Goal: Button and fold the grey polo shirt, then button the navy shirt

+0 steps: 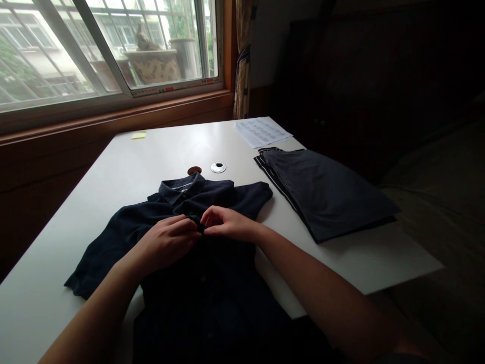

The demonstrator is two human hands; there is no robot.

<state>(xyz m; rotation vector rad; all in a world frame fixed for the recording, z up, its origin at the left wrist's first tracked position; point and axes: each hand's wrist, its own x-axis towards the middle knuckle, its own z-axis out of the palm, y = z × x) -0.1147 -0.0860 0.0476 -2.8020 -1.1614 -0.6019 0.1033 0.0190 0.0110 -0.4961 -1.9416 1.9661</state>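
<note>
A dark navy short-sleeved shirt lies front up on the white table, its collar toward the far side and its lower part hanging toward me. My left hand is closed on the shirt's front, below the collar. Close beside it, my right hand pinches the same bit of the front with thumb and index finger. Between the fingertips the cloth is bunched up; whether a button is there I cannot tell. A small button shows lower on the front.
Folded dark shorts with a striped waistband lie on the right side of the table. Printed sheets are at the far right corner, a yellow sticky note at the far left. A round hole and a silver disc sit beyond the collar.
</note>
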